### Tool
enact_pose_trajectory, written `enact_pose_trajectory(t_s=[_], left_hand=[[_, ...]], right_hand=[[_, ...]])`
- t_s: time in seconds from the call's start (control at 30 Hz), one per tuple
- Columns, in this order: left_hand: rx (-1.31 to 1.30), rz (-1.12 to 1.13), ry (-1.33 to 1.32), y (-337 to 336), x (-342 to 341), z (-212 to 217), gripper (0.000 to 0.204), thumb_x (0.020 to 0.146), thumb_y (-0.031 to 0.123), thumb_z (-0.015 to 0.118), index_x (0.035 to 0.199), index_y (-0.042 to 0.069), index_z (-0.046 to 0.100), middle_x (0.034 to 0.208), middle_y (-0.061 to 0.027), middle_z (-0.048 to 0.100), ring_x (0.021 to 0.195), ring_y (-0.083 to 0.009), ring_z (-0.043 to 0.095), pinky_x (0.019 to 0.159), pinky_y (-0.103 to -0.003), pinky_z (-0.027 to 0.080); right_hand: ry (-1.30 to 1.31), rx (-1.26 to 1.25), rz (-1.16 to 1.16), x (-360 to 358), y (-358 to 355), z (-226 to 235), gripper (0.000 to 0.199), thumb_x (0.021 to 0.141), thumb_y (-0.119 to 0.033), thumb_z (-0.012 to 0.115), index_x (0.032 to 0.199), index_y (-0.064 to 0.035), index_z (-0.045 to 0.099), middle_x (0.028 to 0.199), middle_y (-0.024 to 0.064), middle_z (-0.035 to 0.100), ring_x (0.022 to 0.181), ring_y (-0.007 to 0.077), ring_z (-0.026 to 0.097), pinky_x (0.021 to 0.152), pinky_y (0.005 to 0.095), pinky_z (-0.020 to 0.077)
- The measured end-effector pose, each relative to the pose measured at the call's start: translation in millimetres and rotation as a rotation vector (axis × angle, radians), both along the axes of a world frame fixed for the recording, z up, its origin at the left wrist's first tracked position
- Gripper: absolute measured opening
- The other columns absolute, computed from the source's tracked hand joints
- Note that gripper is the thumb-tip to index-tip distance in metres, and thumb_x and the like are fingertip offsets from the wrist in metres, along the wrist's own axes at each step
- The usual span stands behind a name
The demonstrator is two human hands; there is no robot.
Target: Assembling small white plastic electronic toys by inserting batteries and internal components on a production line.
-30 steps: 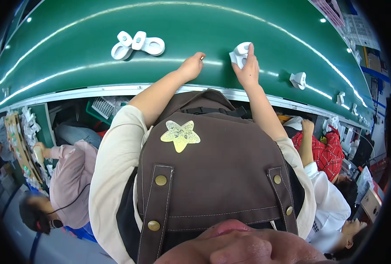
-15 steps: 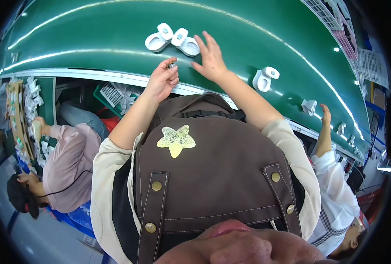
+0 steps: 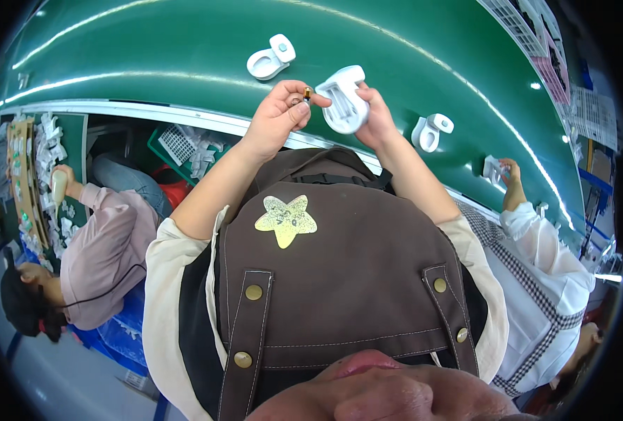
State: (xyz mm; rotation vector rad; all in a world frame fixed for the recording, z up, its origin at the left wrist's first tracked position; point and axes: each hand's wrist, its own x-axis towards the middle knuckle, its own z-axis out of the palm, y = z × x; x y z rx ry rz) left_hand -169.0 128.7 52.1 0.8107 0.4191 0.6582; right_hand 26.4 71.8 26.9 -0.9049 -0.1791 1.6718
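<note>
My left hand (image 3: 278,118) pinches a small metallic piece with a gold-coloured end (image 3: 307,92) between thumb and fingers; its exact kind is too small to make out. Just right of it, my right hand (image 3: 377,121) grips a white toilet-shaped plastic piece (image 3: 354,112), tilted so that a long slotted recess faces my left hand. The left index fingertip is close to that recess; whether it touches, I cannot tell. Farther off on the green table stands another white toilet-shaped piece (image 3: 265,65) with a small pale-blue spot on its raised part.
On the green table (image 3: 185,42), a white toilet-shaped piece (image 3: 431,132) stands right of my right hand. Beyond it, a co-worker's hand (image 3: 514,184) is at another white piece (image 3: 493,168). Left of me sit a green crate (image 3: 161,156) and a co-worker in pink (image 3: 108,256).
My right hand has picked up one of the paired white toilet-shaped pieces and brought it nearer, turned over. My left hand has moved right toward it. The right co-worker's hand has reached a white piece.
</note>
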Motion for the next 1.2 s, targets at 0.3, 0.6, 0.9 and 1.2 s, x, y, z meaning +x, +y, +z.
enact_pose_trajectory(t_s=[0.3,0.6,0.9,1.2], left_hand=[[0.428,-0.018,0.090,-20.8,39.3,36.7,0.012,0.086,0.004,0.058,0.098,0.004,0.057,0.095,-0.0017,0.056,0.070,-0.0071,0.042,0.063,-0.019,0.038],[1.611,0.190,0.123,-38.7,62.8,47.6,0.024,0.068,0.004,0.068,0.091,0.007,0.064,0.086,-0.0054,0.060,0.065,-0.0191,0.060,0.051,-0.029,0.048],[1.316,0.098,0.298,-49.3,45.1,37.5,0.025,0.070,0.012,0.074,0.094,0.010,0.064,0.089,-0.0050,0.050,0.065,-0.0164,0.054,0.054,-0.028,0.045],[0.387,-0.001,0.508,-33.4,36.8,29.4,0.083,0.061,0.017,0.083,0.129,0.008,0.037,0.107,-0.0069,0.037,0.076,-0.0116,0.036,0.071,-0.026,0.040]], right_hand=[[0.301,0.038,-0.160,15.4,-61.6,43.5,0.042,0.087,-0.029,0.043,0.113,0.0017,0.054,0.107,0.0140,0.062,0.097,0.0233,0.062,0.084,0.0368,0.0501],[0.268,0.113,-0.206,11.9,-96.2,50.7,0.039,0.089,-0.028,0.040,0.118,-0.0020,0.048,0.108,0.0125,0.060,0.096,0.0231,0.060,0.086,0.0370,0.0486],[-0.019,0.057,-0.281,-7.1,-84.9,59.6,0.045,0.086,-0.027,0.043,0.126,-0.0088,0.038,0.116,0.0106,0.053,0.105,0.0238,0.055,0.090,0.0385,0.0456],[-0.155,0.140,-0.242,-23.2,-63.4,68.1,0.053,0.084,-0.027,0.045,0.132,-0.0090,0.031,0.125,0.0110,0.047,0.113,0.0249,0.050,0.095,0.0395,0.0407]])
